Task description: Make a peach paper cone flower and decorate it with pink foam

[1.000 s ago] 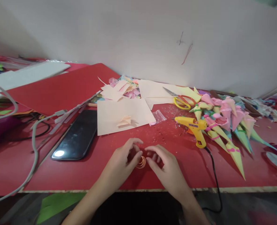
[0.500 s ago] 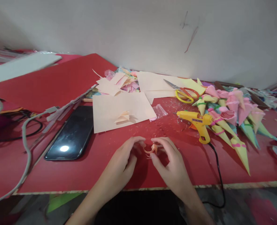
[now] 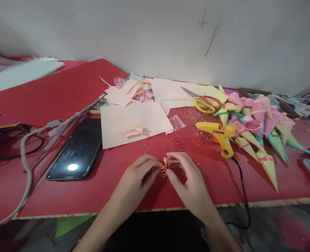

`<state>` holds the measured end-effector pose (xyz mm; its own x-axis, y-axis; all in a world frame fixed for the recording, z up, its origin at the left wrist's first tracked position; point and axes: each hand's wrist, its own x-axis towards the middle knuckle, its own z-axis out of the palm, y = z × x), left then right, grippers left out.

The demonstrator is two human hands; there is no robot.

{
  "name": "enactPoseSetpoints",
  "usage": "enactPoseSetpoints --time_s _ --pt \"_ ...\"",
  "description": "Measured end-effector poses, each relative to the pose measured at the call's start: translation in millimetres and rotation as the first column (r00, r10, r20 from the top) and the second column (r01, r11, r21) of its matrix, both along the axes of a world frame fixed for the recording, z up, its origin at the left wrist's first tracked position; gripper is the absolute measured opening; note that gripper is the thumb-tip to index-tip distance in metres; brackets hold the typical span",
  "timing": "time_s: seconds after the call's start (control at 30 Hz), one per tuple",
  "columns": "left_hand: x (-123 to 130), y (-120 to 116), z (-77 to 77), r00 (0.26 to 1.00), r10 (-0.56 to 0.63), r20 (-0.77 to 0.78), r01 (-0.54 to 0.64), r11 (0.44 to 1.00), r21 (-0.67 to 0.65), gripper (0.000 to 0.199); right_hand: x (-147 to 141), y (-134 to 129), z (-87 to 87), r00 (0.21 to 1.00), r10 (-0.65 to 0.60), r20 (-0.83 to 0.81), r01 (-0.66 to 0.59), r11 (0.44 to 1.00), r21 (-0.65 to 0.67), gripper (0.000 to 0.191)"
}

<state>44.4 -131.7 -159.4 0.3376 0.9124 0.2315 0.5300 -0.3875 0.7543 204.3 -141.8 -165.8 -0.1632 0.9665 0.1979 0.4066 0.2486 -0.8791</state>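
A small curled piece of layered peach paper (image 3: pixel 165 166) is between my two hands, low over the red table. My left hand (image 3: pixel 138 178) has its fingers bent together, and the fingertips pinch the left end of the curl. On the other side, my right hand (image 3: pixel 188 175) holds the curl's right side between its thumb and fingers. Behind them lies a cream sheet (image 3: pixel 123 120) with small folded paper pieces (image 3: pixel 135 130) on it.
A phone (image 3: pixel 77 150) lies at left beside a white cable (image 3: pixel 25 154). At right are a yellow glue gun (image 3: pixel 218 131), scissors (image 3: pixel 204 105) and several paper cones (image 3: pixel 266 161). The table's front edge (image 3: pixel 270 202) runs below.
My left hand's fingertips have closed in on the curl's left end, where there was a gap before. The curl has turned slightly between my hands. The whole view has shifted a little.
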Motion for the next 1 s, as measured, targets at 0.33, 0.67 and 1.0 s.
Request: enactPoseSetpoints --time_s 0.33,0.67,1.0 --pt "-2 0 -3.8 0.995 0.096 0.028 -0.097 0.993 0.063 0.013 1 2 2.8 0.995 0.016 0.098 -0.016 1.000 0.002 0.035" --pt "-2 0 -1.2 0.996 0.086 0.005 -0.086 0.992 0.093 0.014 0 3 1.8 0.990 -0.107 0.096 0.099 0.992 0.080 0.013" --pt "-24 2 8.1 0.956 0.272 -0.109 -0.252 0.953 0.168 0.015 0 3 0.5 0.975 -0.199 0.097 0.189 0.976 0.104 0.015"
